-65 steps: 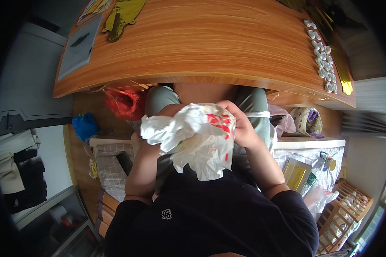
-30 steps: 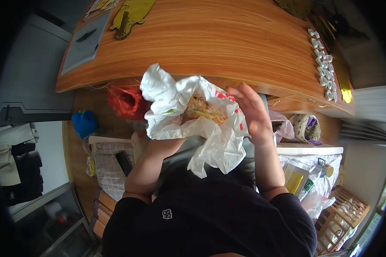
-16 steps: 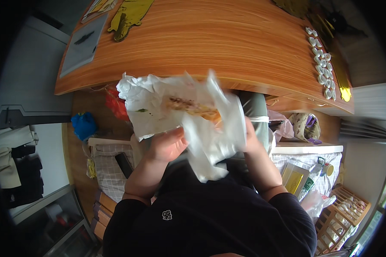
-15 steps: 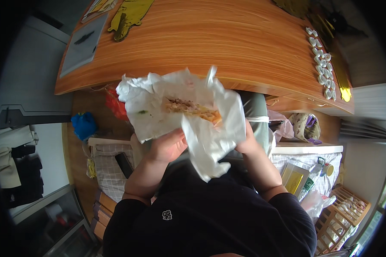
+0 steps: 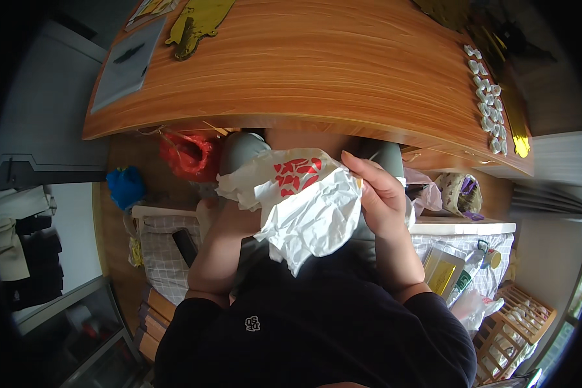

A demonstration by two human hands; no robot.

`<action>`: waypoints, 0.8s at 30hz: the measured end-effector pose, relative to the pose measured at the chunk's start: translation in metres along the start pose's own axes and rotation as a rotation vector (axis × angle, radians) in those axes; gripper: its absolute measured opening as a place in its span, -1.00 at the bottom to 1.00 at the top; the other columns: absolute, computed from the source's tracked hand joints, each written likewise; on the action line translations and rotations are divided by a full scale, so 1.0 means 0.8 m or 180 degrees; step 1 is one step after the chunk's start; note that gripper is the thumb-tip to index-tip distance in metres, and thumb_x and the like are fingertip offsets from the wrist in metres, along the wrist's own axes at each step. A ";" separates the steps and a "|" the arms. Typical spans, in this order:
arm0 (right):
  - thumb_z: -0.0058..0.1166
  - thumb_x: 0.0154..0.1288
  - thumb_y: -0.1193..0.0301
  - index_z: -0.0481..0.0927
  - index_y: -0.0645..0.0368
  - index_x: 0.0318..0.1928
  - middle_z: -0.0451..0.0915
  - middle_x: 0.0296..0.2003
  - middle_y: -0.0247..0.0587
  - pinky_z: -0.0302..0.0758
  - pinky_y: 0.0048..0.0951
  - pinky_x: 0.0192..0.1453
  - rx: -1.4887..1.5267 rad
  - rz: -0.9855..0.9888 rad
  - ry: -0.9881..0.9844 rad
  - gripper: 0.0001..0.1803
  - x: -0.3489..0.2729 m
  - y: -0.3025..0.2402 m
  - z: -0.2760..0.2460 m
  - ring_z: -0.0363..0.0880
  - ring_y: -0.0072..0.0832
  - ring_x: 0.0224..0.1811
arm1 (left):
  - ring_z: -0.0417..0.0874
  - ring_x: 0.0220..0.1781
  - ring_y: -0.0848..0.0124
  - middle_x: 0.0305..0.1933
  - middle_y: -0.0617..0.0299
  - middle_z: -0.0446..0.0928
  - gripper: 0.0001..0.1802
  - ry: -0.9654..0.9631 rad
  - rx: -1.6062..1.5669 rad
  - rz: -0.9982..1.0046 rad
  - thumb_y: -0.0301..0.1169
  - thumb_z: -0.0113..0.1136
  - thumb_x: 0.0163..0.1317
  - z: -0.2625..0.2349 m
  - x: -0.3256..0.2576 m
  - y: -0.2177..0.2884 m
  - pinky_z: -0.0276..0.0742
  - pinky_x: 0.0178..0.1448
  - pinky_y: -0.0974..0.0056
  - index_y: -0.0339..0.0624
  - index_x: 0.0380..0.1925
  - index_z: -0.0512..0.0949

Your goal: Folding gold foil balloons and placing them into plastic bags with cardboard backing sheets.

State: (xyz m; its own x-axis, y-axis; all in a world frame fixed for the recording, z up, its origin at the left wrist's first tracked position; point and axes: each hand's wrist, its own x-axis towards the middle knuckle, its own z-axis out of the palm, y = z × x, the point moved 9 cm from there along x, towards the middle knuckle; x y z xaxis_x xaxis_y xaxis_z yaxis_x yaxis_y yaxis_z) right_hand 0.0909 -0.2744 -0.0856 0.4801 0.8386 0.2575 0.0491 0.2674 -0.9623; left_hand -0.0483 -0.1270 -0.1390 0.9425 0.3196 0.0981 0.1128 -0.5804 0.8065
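A crumpled white paper food wrapper (image 5: 310, 223) with red printing hangs over my lap, just in front of the desk edge. My right hand (image 5: 383, 197) pinches its right edge between thumb and fingers. Below the wrapper's left part, my left hand (image 5: 238, 218) holds it from underneath, and the paper covers its fingers. The folded paper hides the food inside. Only a small orange-brown bit shows beside my right fingertips.
Ahead spans a wooden desk (image 5: 304, 64), with gold foil (image 5: 197, 26) at its far left and several small white curled pieces (image 5: 486, 107) along its right. A red plastic bag (image 5: 189, 155) is below the desk. A dark phone (image 5: 185, 249) lies on checked cloth at left.
The wrapper has gone from spread with the food showing to folded over it, its printed outside facing up. My right hand has risen to the edge; my left has slipped farther beneath.
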 end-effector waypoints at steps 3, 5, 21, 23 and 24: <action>0.06 0.48 0.54 0.53 0.29 0.25 0.57 0.13 -0.22 0.45 -0.45 0.23 0.1059 -0.0030 0.0583 -0.63 -0.002 0.006 -0.005 0.55 -0.50 0.11 | 0.43 0.44 0.09 0.44 -0.10 0.35 -0.28 -0.0091 -0.5780 -0.1538 0.01 -0.04 0.51 0.044 -0.006 0.001 0.39 0.49 0.02 -0.32 0.43 0.22; 0.07 0.48 0.52 0.51 0.27 0.26 0.58 0.13 -0.20 0.48 -0.42 0.24 0.1547 0.0096 0.0700 -0.62 -0.001 0.020 -0.003 0.57 -0.47 0.13 | 0.44 0.44 0.11 0.44 -0.08 0.35 -0.28 -0.0387 -0.4470 -0.0675 -0.01 0.00 0.50 0.025 0.019 0.017 0.39 0.48 0.02 -0.32 0.43 0.22; 0.07 0.49 0.28 0.49 0.30 0.24 0.54 0.23 -0.12 0.45 -0.38 0.33 0.2482 0.1298 -0.0389 -0.55 0.018 0.043 0.016 0.53 -0.39 0.24 | 0.50 0.34 0.34 0.34 0.15 0.45 -0.25 -0.0204 -0.4981 0.0253 -0.38 0.43 0.25 0.009 0.024 0.055 0.47 0.40 0.13 -0.21 0.38 0.29; 0.02 0.52 0.29 0.49 0.31 0.24 0.53 0.23 -0.12 0.43 -0.40 0.34 0.1836 0.1633 0.0090 -0.57 0.023 0.023 0.007 0.52 -0.41 0.24 | 0.50 0.33 0.34 0.34 0.16 0.45 -0.25 -0.0256 -0.4880 0.0259 -0.39 0.43 0.24 0.006 0.032 0.058 0.47 0.40 0.13 -0.21 0.38 0.29; -0.02 0.55 0.32 0.48 0.30 0.25 0.53 0.22 -0.11 0.42 -0.40 0.35 0.1452 0.1842 0.0395 -0.60 0.020 0.018 0.006 0.52 -0.42 0.23 | 0.51 0.33 0.34 0.33 0.16 0.45 -0.25 -0.0276 -0.4857 0.0252 -0.39 0.43 0.24 0.007 0.032 0.060 0.47 0.40 0.13 -0.21 0.38 0.29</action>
State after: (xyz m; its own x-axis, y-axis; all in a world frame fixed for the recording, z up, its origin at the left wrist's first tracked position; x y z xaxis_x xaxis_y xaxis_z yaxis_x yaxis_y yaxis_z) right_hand 0.0953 -0.2551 -0.0949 0.4155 0.8526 -0.3168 -0.5967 -0.0073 -0.8024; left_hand -0.0168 -0.1506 -0.1011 0.9514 0.2509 0.1787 -0.3070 0.7240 0.6178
